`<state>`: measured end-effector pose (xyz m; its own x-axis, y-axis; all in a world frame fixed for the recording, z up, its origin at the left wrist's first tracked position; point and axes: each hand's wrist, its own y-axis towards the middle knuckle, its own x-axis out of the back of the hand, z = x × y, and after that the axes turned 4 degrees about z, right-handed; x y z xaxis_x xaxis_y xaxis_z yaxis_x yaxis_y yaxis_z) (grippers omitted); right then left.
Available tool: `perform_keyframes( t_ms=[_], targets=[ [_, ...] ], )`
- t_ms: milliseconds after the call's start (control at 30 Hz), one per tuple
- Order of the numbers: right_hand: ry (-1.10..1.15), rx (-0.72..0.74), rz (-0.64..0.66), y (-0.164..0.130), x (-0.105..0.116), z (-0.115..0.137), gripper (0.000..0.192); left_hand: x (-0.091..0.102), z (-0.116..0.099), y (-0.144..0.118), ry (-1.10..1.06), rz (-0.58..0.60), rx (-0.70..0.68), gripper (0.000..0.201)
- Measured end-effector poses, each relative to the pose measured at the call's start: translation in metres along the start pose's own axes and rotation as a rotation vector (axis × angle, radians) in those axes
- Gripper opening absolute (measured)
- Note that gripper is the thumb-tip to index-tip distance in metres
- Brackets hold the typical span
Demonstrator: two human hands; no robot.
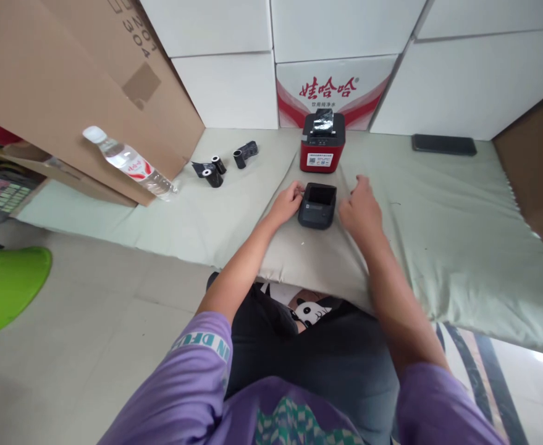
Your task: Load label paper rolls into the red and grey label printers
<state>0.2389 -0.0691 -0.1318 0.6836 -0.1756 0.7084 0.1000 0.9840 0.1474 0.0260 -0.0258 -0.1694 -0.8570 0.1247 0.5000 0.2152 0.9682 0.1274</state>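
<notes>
A small black portable printer (317, 214), its top recess dark, rests on the cloth-covered surface in front of me. My left hand (288, 203) has its bent fingertips closed on the printer's upper left edge. Just off the printer's right side is my right hand (361, 209), with nothing visible in it; one finger points forward and the others are curled, partly hidden. Behind the small printer stands a red and black receipt printer (322, 148) with a glossy black strip (323, 122) sticking out of its top.
Several small black rolls (213, 178) lie to the left, near a leaning water bottle (134, 165) and a large cardboard box (109, 93). White cartons (227, 93) line the back. A dark phone (444, 144) lies at the back right. A green seat (14, 287) is at lower left.
</notes>
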Motion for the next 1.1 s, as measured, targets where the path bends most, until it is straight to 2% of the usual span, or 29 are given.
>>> perform_keyframes(
  t_ms=[100,200,300,400,500,600,700,833,967,1033,1100],
  targets=[
    [0.045,-0.050,0.044,-0.034,-0.026,0.023,0.096,0.000,-0.004,-0.002,0.034,-0.013,0.002,0.023],
    [0.015,-0.065,-0.086,-0.053,-0.062,0.040,0.124,0.000,-0.007,-0.004,0.029,-0.039,0.009,0.024],
    [0.030,-0.093,-0.216,-0.055,-0.081,0.043,0.133,0.001,-0.008,-0.006,-0.028,-0.029,0.022,0.025],
    [0.043,-0.053,-0.225,-0.044,-0.072,0.032,0.134,0.001,-0.008,-0.006,-0.083,0.032,0.029,0.028],
    [0.071,-0.074,-0.218,-0.019,-0.041,0.016,0.137,0.001,-0.008,-0.006,-0.044,0.071,0.019,0.031],
    [0.055,-0.148,-0.286,0.024,-0.007,0.000,0.133,-0.001,-0.009,-0.004,0.039,0.068,0.011,0.032],
    [0.105,-0.232,-0.371,0.073,0.009,-0.014,0.120,-0.003,-0.009,-0.002,0.079,0.084,0.020,0.032],
    [0.157,-0.352,-0.361,0.116,0.002,-0.027,0.122,-0.003,-0.010,-0.003,0.076,0.102,0.031,0.032],
    [0.153,-0.404,-0.393,0.119,-0.008,-0.021,0.133,-0.002,-0.009,-0.003,0.046,0.103,0.021,0.032],
    [0.141,-0.317,-0.472,0.110,-0.013,-0.012,0.130,-0.002,-0.006,-0.001,-0.004,0.084,0.024,0.031],
    [0.124,-0.087,-0.533,0.101,-0.023,-0.004,0.112,-0.003,-0.002,0.003,-0.061,0.047,0.028,0.028]
  ],
)
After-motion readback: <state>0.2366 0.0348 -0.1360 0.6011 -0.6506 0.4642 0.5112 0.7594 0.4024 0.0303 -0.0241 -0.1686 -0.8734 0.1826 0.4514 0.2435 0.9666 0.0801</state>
